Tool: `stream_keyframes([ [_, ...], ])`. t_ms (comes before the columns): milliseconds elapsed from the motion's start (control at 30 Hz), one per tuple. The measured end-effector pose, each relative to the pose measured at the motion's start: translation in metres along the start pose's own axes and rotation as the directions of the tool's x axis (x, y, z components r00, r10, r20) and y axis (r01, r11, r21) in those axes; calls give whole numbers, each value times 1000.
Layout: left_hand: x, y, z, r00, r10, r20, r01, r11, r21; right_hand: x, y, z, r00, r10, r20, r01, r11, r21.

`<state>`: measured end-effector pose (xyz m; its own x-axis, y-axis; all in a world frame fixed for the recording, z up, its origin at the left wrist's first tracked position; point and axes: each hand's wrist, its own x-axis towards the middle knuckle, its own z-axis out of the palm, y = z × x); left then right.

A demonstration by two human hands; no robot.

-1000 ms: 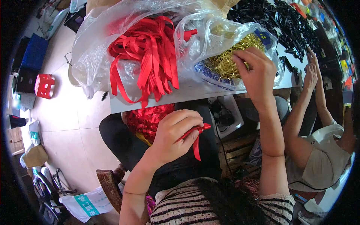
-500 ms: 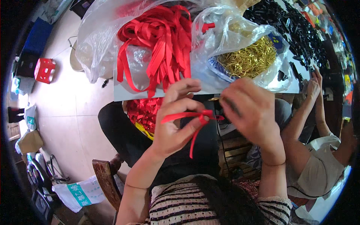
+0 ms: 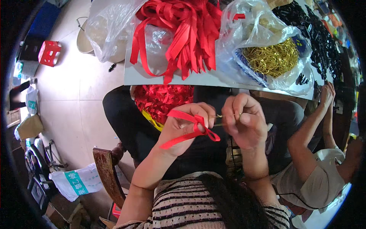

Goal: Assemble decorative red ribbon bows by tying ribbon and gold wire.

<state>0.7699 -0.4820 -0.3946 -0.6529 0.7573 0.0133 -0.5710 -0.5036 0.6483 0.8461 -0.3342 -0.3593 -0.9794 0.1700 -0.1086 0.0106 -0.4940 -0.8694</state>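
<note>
"Pale floor tiles stretch away to the left of the worktop, and I can see a red crate on them, well apart from it. What are you reading on the surface?"

"From my end, a bundle of red ribbons lies on the worktop, its loose ends trailing toward the near edge. Farther right on the worktop I have a tangle of gold cords in an opened clear plastic bag, and black pieces heaped at the far right."

"I also get a container of red ribbon pieces with a yellow edge, just below the worktop's near side. And the hands?"

"Both are on the near side of the worktop, apart from it. I see the left hand gripping a single red ribbon, looped and knotted, with two free tails."

"And the right hand?"

"Thumb and fingers pinched on a thin gold cord, which runs across to the left fingertips. I can't tell whether it is tied to the ribbon."

"Anyone else?"

"A co-worker's hands, near the worktop's right edge. I can't make out what they hold."
</note>
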Motion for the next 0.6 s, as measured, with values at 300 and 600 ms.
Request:
stream_keyframes([
  [300, -11, 16, -2, 906, -212, -368, 274, 954, 125, -11, 1, 6, 994, -96, 58, 113, 827, -551],
  [600, -15, 16, -11, 914, -390, -114, 395, 919, 21, -1, -4, 6, 995, -60, -80, 18, 895, -446],
])
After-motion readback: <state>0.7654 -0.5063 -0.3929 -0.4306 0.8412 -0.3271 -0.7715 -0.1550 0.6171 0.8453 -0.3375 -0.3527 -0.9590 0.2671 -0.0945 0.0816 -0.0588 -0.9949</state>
